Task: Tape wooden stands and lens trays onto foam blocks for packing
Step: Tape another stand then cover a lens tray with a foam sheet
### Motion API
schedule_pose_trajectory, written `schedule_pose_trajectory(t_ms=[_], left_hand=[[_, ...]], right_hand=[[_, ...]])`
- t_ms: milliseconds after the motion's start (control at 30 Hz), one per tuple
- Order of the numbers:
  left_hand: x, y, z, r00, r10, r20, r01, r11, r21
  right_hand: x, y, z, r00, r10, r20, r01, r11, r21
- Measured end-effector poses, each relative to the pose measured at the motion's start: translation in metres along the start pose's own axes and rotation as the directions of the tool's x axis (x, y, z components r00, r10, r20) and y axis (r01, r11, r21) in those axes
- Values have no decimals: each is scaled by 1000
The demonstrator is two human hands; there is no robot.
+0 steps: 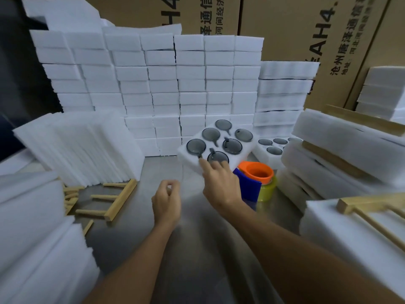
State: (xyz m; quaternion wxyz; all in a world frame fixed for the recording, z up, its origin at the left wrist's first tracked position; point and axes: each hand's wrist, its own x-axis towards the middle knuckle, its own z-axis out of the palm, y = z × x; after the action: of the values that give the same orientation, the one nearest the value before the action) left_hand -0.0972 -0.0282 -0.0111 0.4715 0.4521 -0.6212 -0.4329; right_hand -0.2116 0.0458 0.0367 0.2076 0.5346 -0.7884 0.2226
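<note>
cardboard boxes [306,29] with printed characters fill the back. in front of them stands a wall of stacked foam blocks [153,84], reaching down to the steel table [197,249]. more foam slabs [83,148] lean in a row at the left, and wrapped foam bundles [341,148] with wooden stands taped on pile up at the right. a loose wooden stand [116,200] lies flat on the table just in front of the leaning slabs. a lens tray [217,143], white foam holding six dark round lenses, is tilted up off the table near the middle; a second tray [271,148] sits just behind it to the right. a tape roll [256,181] with orange and blue holder stands right beside the right hand [219,185], which grips the near edge of the lens tray. the left hand [166,202] hovers over the table, fingers curled as if pinching; i cannot tell whether it holds anything.
</note>
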Motion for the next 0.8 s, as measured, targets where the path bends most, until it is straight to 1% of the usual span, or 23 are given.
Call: schedule_pose_trajectory(t_ms=[133,200,300,367,433,500,600,667,700,733,767,800], left_hand=[[-5,0,-5,988,-32,-152,13,993,-119],[-7,0,-7,977,-54,-205,18,984,-176],[-9,-2,-12,968,-55,-245,1,976,-216],[-12,-2,-15,971,-30,-236,-20,978,-206],[-15,-2,-16,978,-8,-208,-34,979,-199],[-16,-3,-17,986,-2,-166,-29,983,-183],[-16,-5,-16,990,-14,-141,1,995,-95],[-16,-5,-16,990,-27,-138,12,994,-108],[-16,-5,-16,990,-42,-137,26,992,-121],[-16,-4,-17,988,-55,-143,37,991,-130],[-16,-4,-17,987,-66,-149,45,990,-137],[-16,-4,-18,986,-75,-151,53,988,-144]], right_hand=[[-23,4,0,987,-162,3,162,987,-11],[-31,6,1,977,-212,27,213,977,-13],[-43,8,4,963,-251,92,246,967,61],[-50,9,6,957,-248,152,230,965,130],[-55,9,9,956,-230,180,196,962,190],[-56,8,10,960,-219,176,178,958,226],[-56,12,7,957,-236,169,177,935,307],[-59,13,5,963,-250,104,192,901,390],[-62,13,8,975,-218,54,173,881,440],[-65,11,11,990,-138,14,113,859,499],[-67,7,14,1000,-19,7,12,817,576],[-67,5,16,993,111,45,-112,738,666]])
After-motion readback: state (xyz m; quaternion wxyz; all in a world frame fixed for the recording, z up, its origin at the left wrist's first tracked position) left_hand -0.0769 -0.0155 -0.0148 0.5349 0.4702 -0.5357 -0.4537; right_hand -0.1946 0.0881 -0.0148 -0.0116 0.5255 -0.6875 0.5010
